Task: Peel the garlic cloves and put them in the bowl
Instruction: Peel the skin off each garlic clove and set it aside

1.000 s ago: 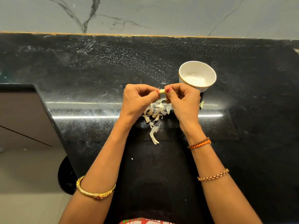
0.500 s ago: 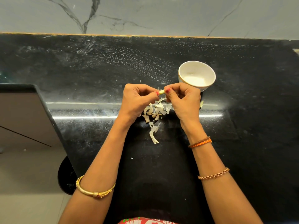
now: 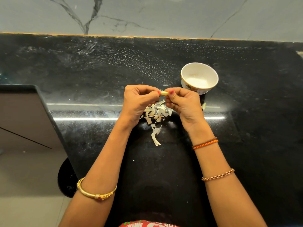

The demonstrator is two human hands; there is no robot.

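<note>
Black stone counter [image 3: 82,66] meets a grey marble wall [image 3: 164,15]. We raise our left hand [image 3: 139,102] and right hand [image 3: 183,104] together, both pinching one garlic clove [image 3: 164,93] (above scattered skins [image 3: 155,113]). The white bowl [image 3: 199,77] stands just right.

Both forearms are bare, with no sleeves. The left forearm wears a gold bangle [image 3: 96,192] with a small ornate clasp. The right wrist carries a brown and orange braided thread [image 3: 205,143], and further up sits a copper-toned chain bracelet [image 3: 218,174]. Thumbnails on both hands are painted red. A red patterned garment [image 3: 147,224] shows below.
</note>
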